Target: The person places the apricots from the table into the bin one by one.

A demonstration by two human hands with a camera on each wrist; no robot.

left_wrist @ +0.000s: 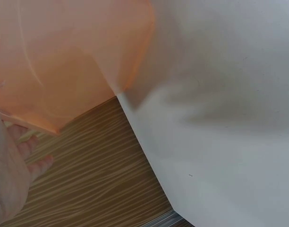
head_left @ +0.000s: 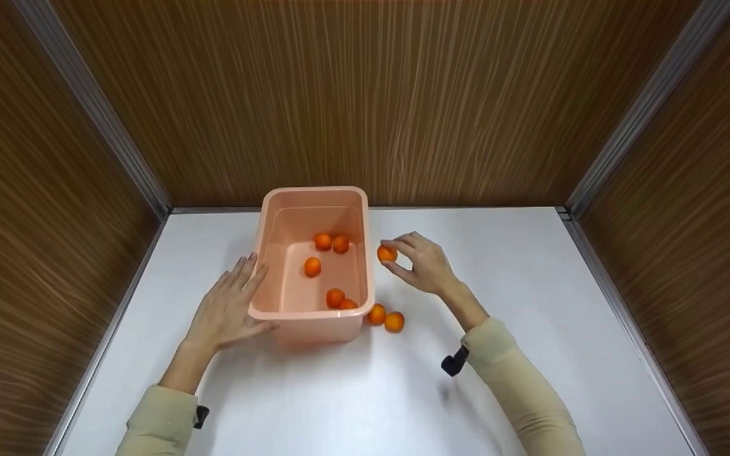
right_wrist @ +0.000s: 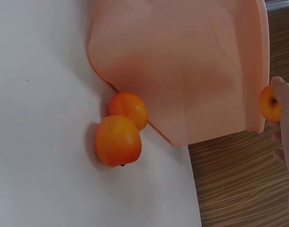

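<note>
Staged recording booth, not a lived-in room: plain white bench (head_left: 530,285) boxed in on left, far and right sides by wood-grain panels (head_left: 403,95) with metal corner strips (head_left: 96,107). Only a pink plastic tub (head_left: 289,323) and small orange fruits (head_left: 394,322) present.

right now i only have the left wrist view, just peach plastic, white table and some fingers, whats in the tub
Observer: Five small orange fruits lie inside the peach tub, as the head view shows.
Operator: any fruit outside it
Observer: Two more fruits lie on the white table against the tub's near right corner.
Operator: wheres the other hand
Observer: The right hand pinches one fruit beside the tub's right rim.
Operator: and my left hand, gripping the tub or not
Observer: The left hand lies with straight fingers against the tub's left wall, not curled round it.
</note>
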